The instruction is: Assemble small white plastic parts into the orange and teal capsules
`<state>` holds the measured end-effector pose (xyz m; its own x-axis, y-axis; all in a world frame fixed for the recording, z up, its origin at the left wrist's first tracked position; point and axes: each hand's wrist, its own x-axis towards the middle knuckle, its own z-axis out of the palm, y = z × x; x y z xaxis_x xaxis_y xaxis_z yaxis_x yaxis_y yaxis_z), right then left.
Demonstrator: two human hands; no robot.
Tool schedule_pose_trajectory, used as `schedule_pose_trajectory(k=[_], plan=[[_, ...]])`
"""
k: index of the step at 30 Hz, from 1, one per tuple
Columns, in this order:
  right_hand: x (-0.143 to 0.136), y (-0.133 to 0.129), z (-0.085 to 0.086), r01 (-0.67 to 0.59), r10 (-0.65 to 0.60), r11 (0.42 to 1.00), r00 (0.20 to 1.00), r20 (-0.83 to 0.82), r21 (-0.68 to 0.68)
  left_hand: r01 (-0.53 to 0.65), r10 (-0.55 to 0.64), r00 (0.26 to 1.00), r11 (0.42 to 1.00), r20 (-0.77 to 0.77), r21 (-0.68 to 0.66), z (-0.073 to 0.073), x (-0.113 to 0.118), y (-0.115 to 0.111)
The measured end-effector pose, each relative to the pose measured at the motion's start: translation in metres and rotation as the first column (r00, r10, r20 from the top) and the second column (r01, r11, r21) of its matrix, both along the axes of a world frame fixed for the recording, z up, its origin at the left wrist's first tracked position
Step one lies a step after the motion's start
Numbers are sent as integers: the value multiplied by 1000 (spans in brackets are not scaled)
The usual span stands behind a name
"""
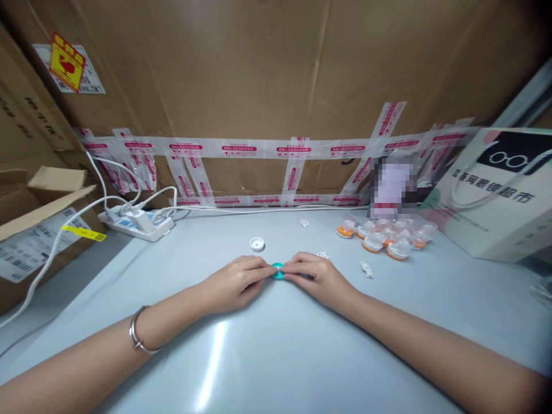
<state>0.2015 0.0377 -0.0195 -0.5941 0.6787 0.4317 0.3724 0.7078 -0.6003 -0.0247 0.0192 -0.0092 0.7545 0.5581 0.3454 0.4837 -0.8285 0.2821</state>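
A small round teal piece [278, 275], like a shallow cap or dish, is between my two hands just above or on the table. My left hand [240, 282] grips it from the left, fingers closed at its rim. From the other side my right hand [318, 278] pinches it with thumb and fingertips. Something tiny and pale shows at the fingertips, too small to name. Just beyond my left hand lies a white round cap [257, 244]. Crumpled printed paper scraps [366, 269] lie beyond and to the right of my right hand.
Several clear containers with orange bases [399, 249] cluster at the back right, before a paper bag [500, 195]. A white power strip [149, 225] with cables stands at the back left, near an open carton [47, 230]. A large taped cardboard box [241, 75] walls off the back.
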Motion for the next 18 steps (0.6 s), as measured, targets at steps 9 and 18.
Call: schedule_pose_trajectory(k=[9, 18], plan=[[0, 0, -4, -18, 5, 989, 996, 87, 149, 7, -5, 996, 1000, -94, 21, 1, 1, 1], [-1, -3, -1, -13, -3, 986, 996, 91, 169, -7, 5, 999, 999, -44, -45, 6, 3, 1]])
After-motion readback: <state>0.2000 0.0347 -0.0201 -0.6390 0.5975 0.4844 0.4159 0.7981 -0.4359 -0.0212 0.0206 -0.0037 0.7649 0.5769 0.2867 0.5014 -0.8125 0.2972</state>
